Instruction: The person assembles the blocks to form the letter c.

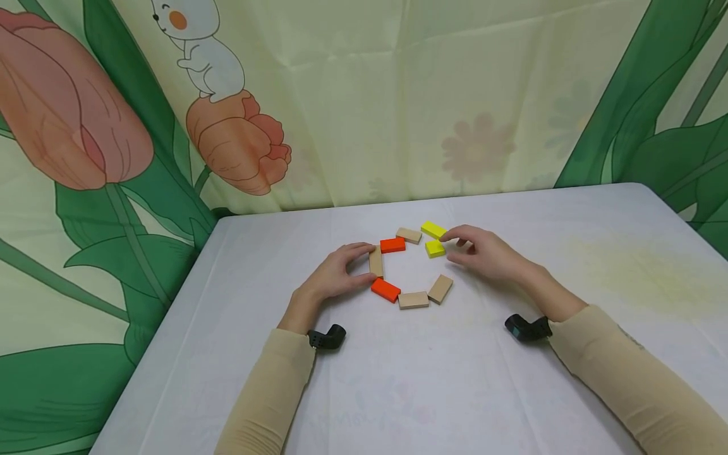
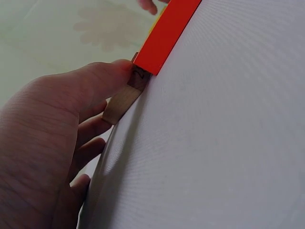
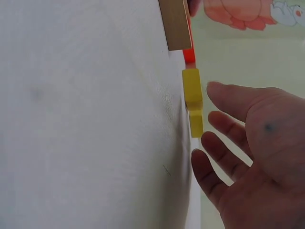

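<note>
Looking at the head view first, we're using the left wooden block point(image 1: 376, 263) as our landmark: pale, oblong, crisp corners, with the left hand point(image 1: 337, 272) pinching it end to end. The far red block point(image 1: 393, 244) sits by its far end, the near red block point(image 1: 386, 290) by its near end. Across from it lie the far yellow block point(image 1: 432, 229) and near yellow block point(image 1: 435, 249), beside the right hand point(image 1: 483, 254), fingers loosely spread. Opposite our landmark there's a gap between near yellow and a slanted wooden block point(image 1: 440, 289); wrinkly white cloth point(image 1: 409, 379) runs past it to the table edge. From the left wrist, we get a dark squiggle on its wood that the head view misses. From the right wrist, we see space between thumb and yellows; honestly can't tell if the index touches one.
</note>
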The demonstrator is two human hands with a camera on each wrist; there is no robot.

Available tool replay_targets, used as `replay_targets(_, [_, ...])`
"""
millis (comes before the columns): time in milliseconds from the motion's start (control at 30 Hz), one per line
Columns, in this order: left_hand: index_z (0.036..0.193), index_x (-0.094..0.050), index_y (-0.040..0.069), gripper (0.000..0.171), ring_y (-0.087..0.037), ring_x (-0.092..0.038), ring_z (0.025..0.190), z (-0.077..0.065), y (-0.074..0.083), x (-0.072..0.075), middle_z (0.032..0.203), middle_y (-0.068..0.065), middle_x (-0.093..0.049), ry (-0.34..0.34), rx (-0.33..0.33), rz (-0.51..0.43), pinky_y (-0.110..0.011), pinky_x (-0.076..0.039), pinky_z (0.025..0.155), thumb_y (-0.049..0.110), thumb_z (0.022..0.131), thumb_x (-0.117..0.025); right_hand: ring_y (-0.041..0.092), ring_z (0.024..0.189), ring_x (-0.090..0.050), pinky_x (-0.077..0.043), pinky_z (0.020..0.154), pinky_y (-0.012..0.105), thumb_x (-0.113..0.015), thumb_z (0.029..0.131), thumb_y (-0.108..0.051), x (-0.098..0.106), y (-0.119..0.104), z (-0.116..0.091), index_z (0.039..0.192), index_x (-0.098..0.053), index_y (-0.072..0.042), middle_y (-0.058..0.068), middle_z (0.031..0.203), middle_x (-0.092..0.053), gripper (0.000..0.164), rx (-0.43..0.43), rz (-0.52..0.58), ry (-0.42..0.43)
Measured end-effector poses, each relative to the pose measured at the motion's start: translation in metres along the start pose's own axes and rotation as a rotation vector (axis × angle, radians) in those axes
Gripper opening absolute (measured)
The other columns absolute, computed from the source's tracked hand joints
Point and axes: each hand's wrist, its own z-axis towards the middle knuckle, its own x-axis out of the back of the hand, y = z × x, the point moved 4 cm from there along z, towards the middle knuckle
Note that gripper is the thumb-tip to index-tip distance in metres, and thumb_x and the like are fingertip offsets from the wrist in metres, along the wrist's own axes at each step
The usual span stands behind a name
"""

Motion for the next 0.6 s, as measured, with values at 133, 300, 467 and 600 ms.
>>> replay_targets(133, [0.148, -0.054, 0.021, 0.063, -0.022, -0.038, 0.142, 0.0, 0.0, 0.0, 0.151, -0.002, -0.047, 0.0, 0.003, -0.004, -0.046, -0.031, 0.116, 0.036, 0.09, -0.075, 0.028, 0.097, -0.058, -0.05, 0.083, 0.042, -0.071, 0.095, -0.007, -0.002, 0.003, 0.006, 0.13, -0.063, -0.008, 0.012, 0.127, -0.061, 0.036, 0.008, 0.001, 0.001])
replay_targets(300, [0.148, -0.054, 0.021, 0.063, -0.022, -0.037, 0.142, 0.001, 0.001, 0.0, 0.152, -0.002, -0.047, -0.007, 0.003, -0.003, -0.046, -0.031, 0.116, 0.036, 0.09, -0.075, 0.028, 0.095, -0.059, -0.05, 0.083, 0.042, -0.071, 0.094, -0.006, -0.005, 0.004, 0.011, 0.127, -0.064, -0.008, 0.012, 0.125, -0.062, 0.033, 0.018, 0.002, -0.003])
replay_targets(467, [0.148, -0.054, 0.021, 0.064, -0.022, -0.037, 0.142, 0.001, 0.0, 0.0, 0.152, -0.002, -0.047, -0.006, 0.005, -0.001, -0.046, -0.031, 0.116, 0.036, 0.09, -0.075, 0.028, 0.095, -0.059, -0.05, 0.082, 0.042, -0.07, 0.094, -0.004, -0.006, 0.001, 0.014, 0.125, -0.065, -0.007, 0.012, 0.124, -0.063, 0.031, 0.028, -0.001, -0.009])
replay_targets(600, [0.149, -0.053, 0.022, 0.064, -0.022, -0.037, 0.143, 0.001, 0.0, 0.0, 0.152, -0.002, -0.047, -0.008, 0.013, -0.004, -0.046, -0.03, 0.116, 0.036, 0.09, -0.075, 0.028, 0.099, -0.057, -0.05, 0.085, 0.043, -0.07, 0.094, -0.003, -0.007, -0.001, 0.016, 0.123, -0.066, -0.006, 0.012, 0.124, -0.063, 0.03, 0.039, -0.008, -0.016])
